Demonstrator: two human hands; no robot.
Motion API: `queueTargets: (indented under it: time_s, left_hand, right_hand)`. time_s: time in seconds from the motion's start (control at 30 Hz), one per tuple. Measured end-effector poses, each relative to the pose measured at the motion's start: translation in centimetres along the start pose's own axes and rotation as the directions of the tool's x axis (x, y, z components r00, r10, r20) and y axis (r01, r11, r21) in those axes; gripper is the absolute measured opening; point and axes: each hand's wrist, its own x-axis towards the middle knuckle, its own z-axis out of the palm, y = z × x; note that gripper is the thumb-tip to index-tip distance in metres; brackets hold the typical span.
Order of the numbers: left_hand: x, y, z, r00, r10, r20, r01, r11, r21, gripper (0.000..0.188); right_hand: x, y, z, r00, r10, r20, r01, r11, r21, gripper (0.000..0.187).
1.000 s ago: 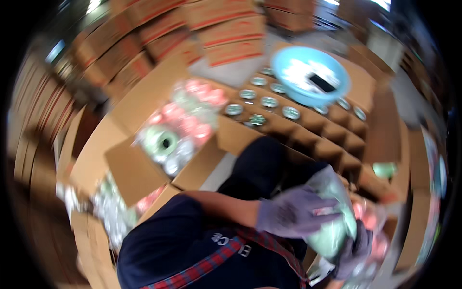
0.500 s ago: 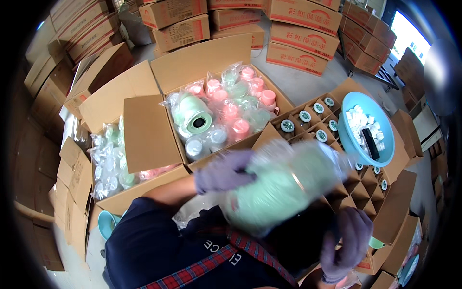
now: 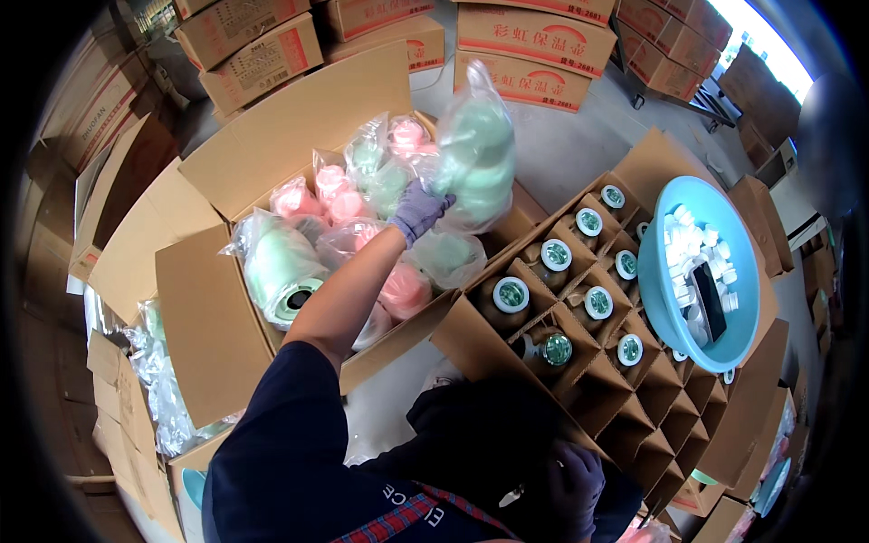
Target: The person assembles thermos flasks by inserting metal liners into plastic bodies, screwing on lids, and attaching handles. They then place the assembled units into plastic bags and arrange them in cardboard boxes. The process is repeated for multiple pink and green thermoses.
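My left hand (image 3: 416, 210), in a purple glove, grips a pale green flask-shaped item in a clear plastic bag (image 3: 475, 154) and holds it up over an open carton (image 3: 299, 118). That carton holds several pink and green bagged items (image 3: 335, 195). My right hand (image 3: 570, 480), also gloved, is low by my lap in shadow, next to a divided carton (image 3: 471, 339). Its fingers are curled and I cannot see whether it holds anything.
The divided carton holds several upright bottles with white-rimmed green tops (image 3: 511, 294); the nearer cells are unfilled. A blue bowl (image 3: 656, 271) of white caps with a dark flat object (image 3: 711, 301) sits on its right. Stacked cartons (image 3: 534, 36) stand behind. More bagged items (image 3: 163, 389) lie at the left.
Both hands held the green bagged item close to my chest. Now only my left hand has it, lifted out over the open carton, and my right hand has dropped to my lap.
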Motion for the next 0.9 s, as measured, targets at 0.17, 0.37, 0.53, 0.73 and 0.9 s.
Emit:
queueTargets:
  time_s: [0.17,0.37,0.53,0.73,0.9]
  left_hand:
    - [3.8,-9.0,5.5,0.935,-0.083,0.346,0.001,0.973,0.232,0.021]
    - [10.7,-10.6,7.9,0.706,-0.389,0.591,-0.282,0.611,0.739,0.049]
    - [11.8,-15.7,12.2,0.666,-0.614,0.424,-0.372,0.219,0.902,0.059]
    - [11.1,-9.6,11.6,0.438,-0.648,0.623,-0.727,0.152,0.67,0.058]
    - [14.4,-0.4,5.3,0.789,-0.22,0.573,-0.48,0.362,0.799,0.037]
  right_hand:
    - [1.0,3.0,0.9,0.988,0.154,0.001,-0.154,0.987,0.043,0.028]
    - [3.4,2.9,1.9,0.962,0.244,0.123,-0.266,0.937,0.224,0.025]
    - [4.2,3.1,1.9,0.951,0.235,0.199,-0.275,0.939,0.205,0.024]
    - [3.4,3.3,0.9,0.938,0.301,0.173,-0.328,0.932,0.152,0.025]
    - [3.3,3.3,1.0,0.91,0.352,0.219,-0.404,0.872,0.278,0.026]
